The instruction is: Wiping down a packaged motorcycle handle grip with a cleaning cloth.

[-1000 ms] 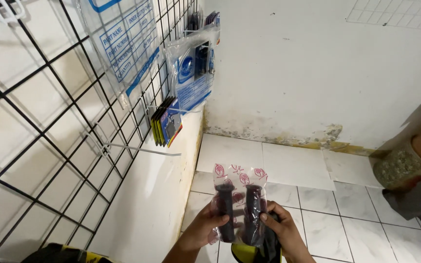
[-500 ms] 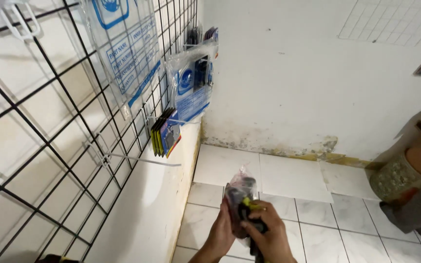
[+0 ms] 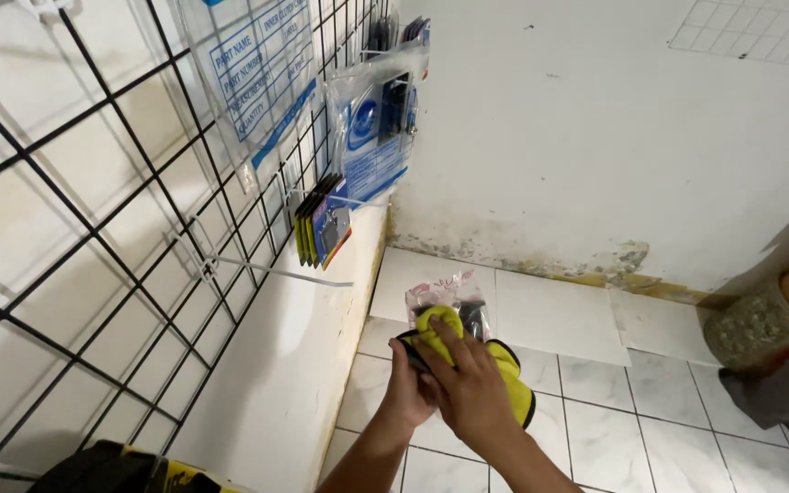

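- Both hands meet low centre, over the tiled floor (image 3: pixel 595 402), just beside the white side wall (image 3: pixel 294 383).
- Left hand (image 3: pixel 410 388): mostly hidden behind the right; its fingers are wrapped around the lower end of the clear plastic packets (image 3: pixel 449 297), gripping them from the left side.
- Right hand (image 3: pixel 472 388): lies on top, fingers (image 3: pixel 436 338) spread flat & pressing a yellow cloth (image 3: pixel 504 365) w/ black edging against the packets. Closed on the cloth, thumb side not visible.
- Packets: top ends stick up above the cloth, crinkled clear film w/ pinkish print; dark contents inside, prob. long black parts, but cloth covers most so can't tell the count.
- Cloth drapes over the front of the packets and hangs down on the right, past the right wrist.
- Wire grid rack (image 3: pixel 93 228), black, runs along the left wall, up to the corner.
- On the rack: a big clear bag w/ blue-printed label (image 3: pixel 262 82) upper left; a smaller blue-printed bag (image 3: pixel 376 137) w/ dark parts near the corner; a stack of small flat carded packs (image 3: pixel 321 228) on a hook, below.
- One bare white hook (image 3: pixel 267 267) juts out from the grid, under the carded packs.
- Back wall (image 3: pixel 614 137) white, stained along the base.
- Far right: another person's leg, patterned shorts (image 3: pixel 751 324), well apart from the hands.
- Bottom left: black-yellow item (image 3: pixel 111 466), partly cut off.
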